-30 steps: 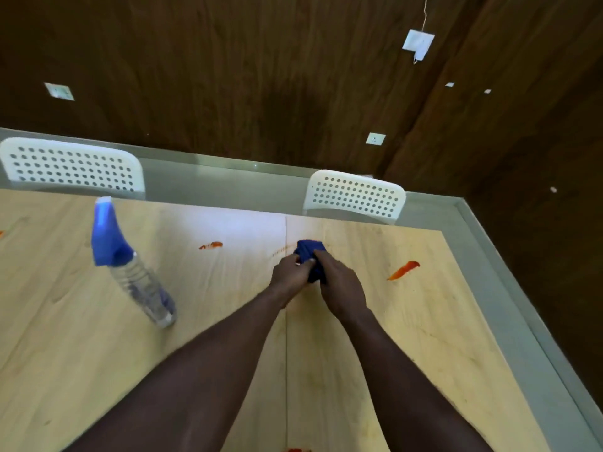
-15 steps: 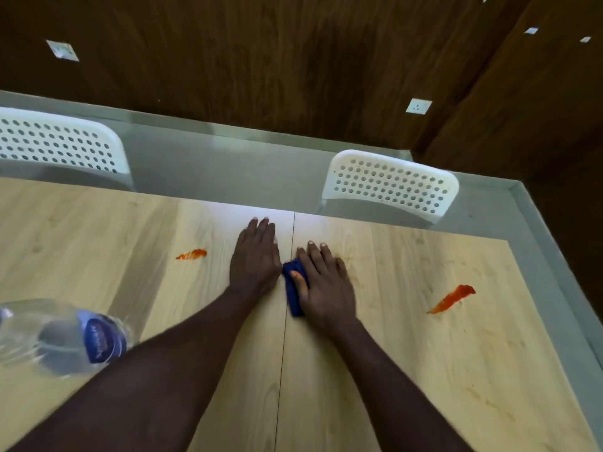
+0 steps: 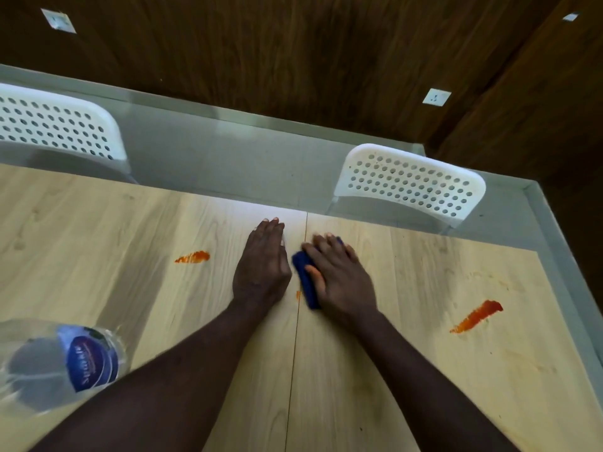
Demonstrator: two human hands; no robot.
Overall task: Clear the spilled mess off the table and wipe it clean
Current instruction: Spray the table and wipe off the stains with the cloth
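Orange streaks (image 3: 476,316) two, white chairs (image 3: 411,184) two, blue cloth (image 3: 305,282) one.

a: what's the desk (image 3: 424,370) like?
b: pale wood, with a seam running down its middle.
a: and on it?
b: a short orange smear (image 3: 192,257) on the left, a long orange smear (image 3: 477,316) on the right, a tiny orange spot (image 3: 298,294) at the seam. the blue cloth (image 3: 305,278) lies just right of the seam, under the flat right hand (image 3: 339,275). the left hand (image 3: 262,265) rests flat beside it, and a clear bottle (image 3: 62,357) sits at the near left.
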